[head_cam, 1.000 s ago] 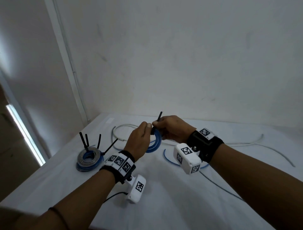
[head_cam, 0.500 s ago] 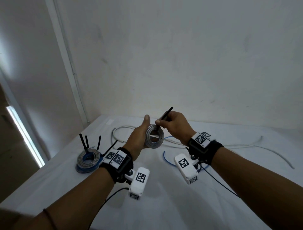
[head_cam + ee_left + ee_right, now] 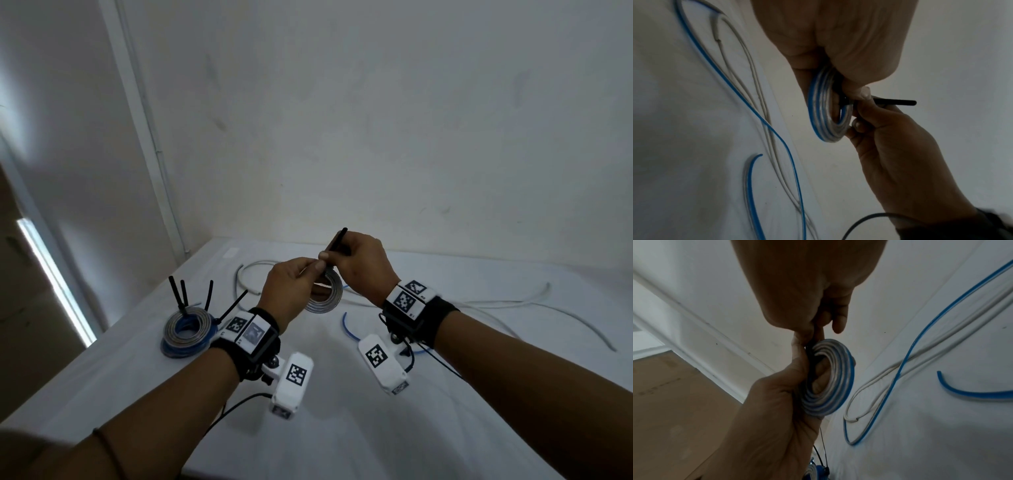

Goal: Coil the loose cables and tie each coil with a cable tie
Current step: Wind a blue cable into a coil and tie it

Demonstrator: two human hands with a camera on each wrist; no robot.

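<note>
While my left hand (image 3: pixel 291 284) grips the grey-and-blue cable coil (image 3: pixel 329 294) above the table, my right hand (image 3: pixel 359 263) pinches the black cable tie (image 3: pixel 337 240) at its top; I'd pull the tail straight, keeping the loops stacked. Loose cables (image 3: pixel 496 305) sprawl across the white-covered table (image 3: pixel 342 428), in a bare-walled corner.

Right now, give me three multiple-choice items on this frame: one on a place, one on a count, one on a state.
1. Where do the finished coils lie?
A. table's left side
B. floor
C. far right corner

2. How many cable-tie tails rise from them?
A. one
B. four
C. nine

3. The held coil is:
A. lying on the table
B. lifted in the left hand
C. uncoiled

Key: 1 A, left of the arms; 2 B, four black tails; 3 B, above the table while the right hand pinches the black tie.
</note>
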